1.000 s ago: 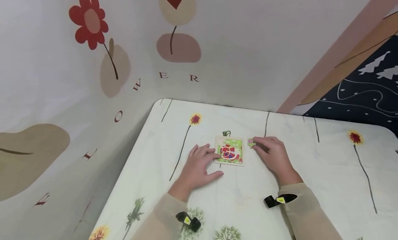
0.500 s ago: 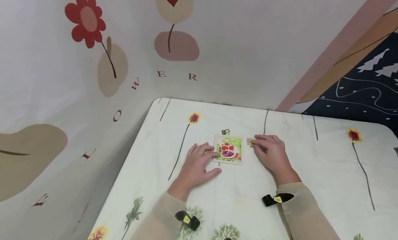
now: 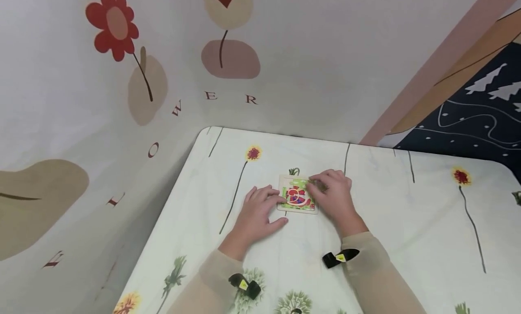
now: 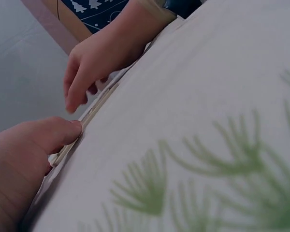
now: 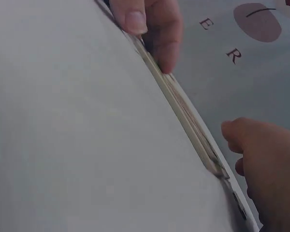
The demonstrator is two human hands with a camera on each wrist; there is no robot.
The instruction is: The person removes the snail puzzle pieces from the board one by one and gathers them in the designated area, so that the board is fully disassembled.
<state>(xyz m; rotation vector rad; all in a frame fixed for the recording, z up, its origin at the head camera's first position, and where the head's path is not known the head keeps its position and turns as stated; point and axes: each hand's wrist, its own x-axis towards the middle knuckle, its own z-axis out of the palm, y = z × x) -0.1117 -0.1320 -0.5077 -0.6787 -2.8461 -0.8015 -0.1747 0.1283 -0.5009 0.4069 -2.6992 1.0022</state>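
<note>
A small square picture puzzle (image 3: 299,196) in a pale wooden frame, with a red and blue picture on green, lies on the table. My left hand (image 3: 254,214) rests at its left edge, fingers fairly straight over the frame and the thumb apart on the near side. Over the upper right corner is my right hand (image 3: 335,194), fingertips bent down close above the board; I see nothing between them. A small loose puzzle piece (image 5: 239,205) lies beside the board, mostly under the right hand. The right wrist view shows the board's pale side edge (image 5: 183,116) almost edge-on.
A white tablecloth (image 3: 407,214) printed with flowers covers the table. Behind it stands a pale wall covering (image 3: 309,78) with flower prints and letters; a dark patterned panel (image 3: 468,124) is at the far right. Each sleeve carries a black wrist camera (image 3: 340,258).
My right hand has let go of the loose puzzle piece beside the board and moved left, over the board's upper right corner. My left hand stays at the left edge.
</note>
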